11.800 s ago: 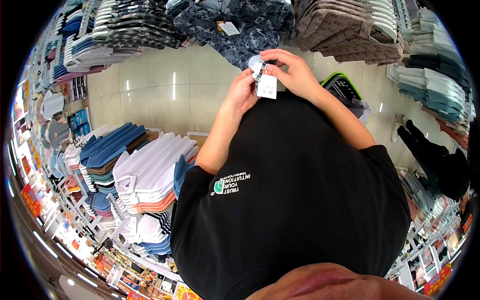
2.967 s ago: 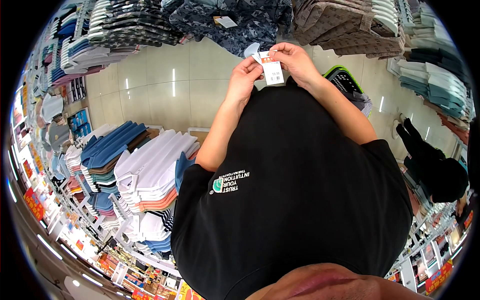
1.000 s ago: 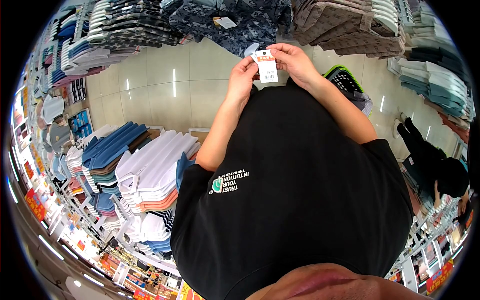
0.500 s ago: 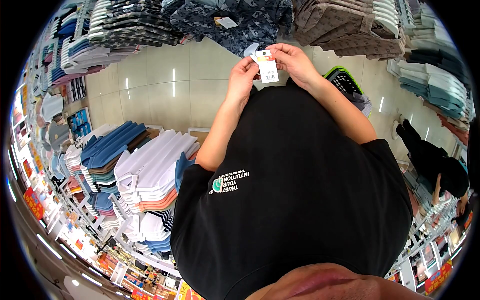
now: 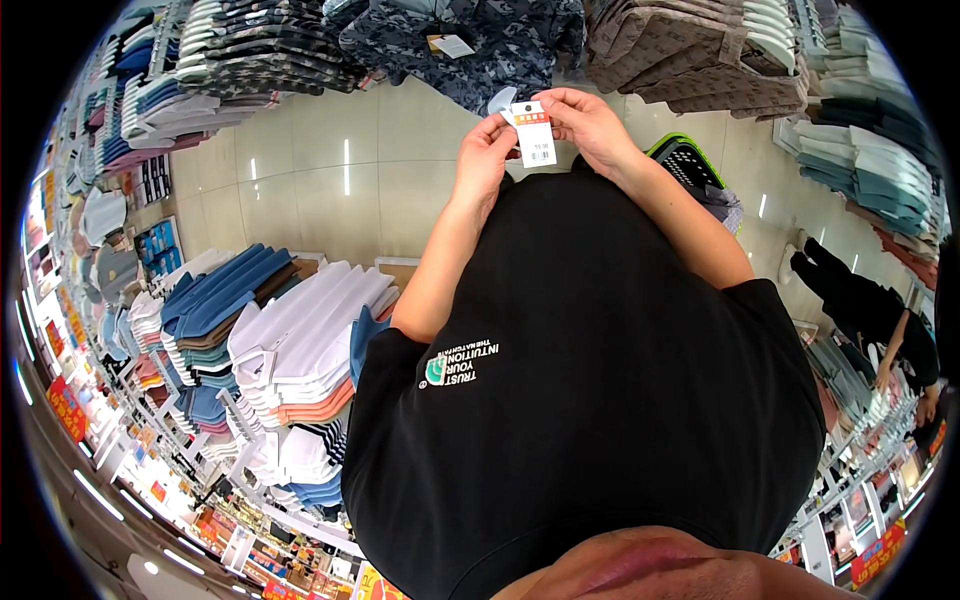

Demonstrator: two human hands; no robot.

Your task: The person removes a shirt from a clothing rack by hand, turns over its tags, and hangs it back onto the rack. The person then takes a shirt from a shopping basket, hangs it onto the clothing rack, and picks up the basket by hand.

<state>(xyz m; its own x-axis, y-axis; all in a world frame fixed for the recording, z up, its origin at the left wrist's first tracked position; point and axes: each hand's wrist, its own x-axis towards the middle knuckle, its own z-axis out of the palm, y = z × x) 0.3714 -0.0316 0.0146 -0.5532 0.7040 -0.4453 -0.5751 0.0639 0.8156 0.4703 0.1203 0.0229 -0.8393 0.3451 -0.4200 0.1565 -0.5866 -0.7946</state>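
A white price tag [image 5: 537, 145] with a red and orange band and a barcode is held up in front of my chest. My left hand [image 5: 483, 158] pinches its left edge between thumb and fingers. At the tag's upper right corner, my right hand [image 5: 588, 128] grips it with the fingertips. A small pale, translucent piece [image 5: 502, 100] sticks up beside the tag's top left. Just beyond the hands hangs a dark blue camouflage-patterned shirt [image 5: 470, 45], bearing a separate white tag [image 5: 455, 46]. Whether the held tag is fastened to this shirt I cannot tell.
Brown patterned shirts [image 5: 680, 50] hang at the upper right, camouflage shirts [image 5: 275, 45] at the upper left. White polo shirts [image 5: 300, 320] fill a rack to my left. A green-rimmed black basket [image 5: 690, 160] stands at right. Another person in black [image 5: 850, 295] is farther right.
My hands and the tag stay nearly still, the tag tilting very slightly. The person at the right has shifted, an arm now reaching over the rack there.
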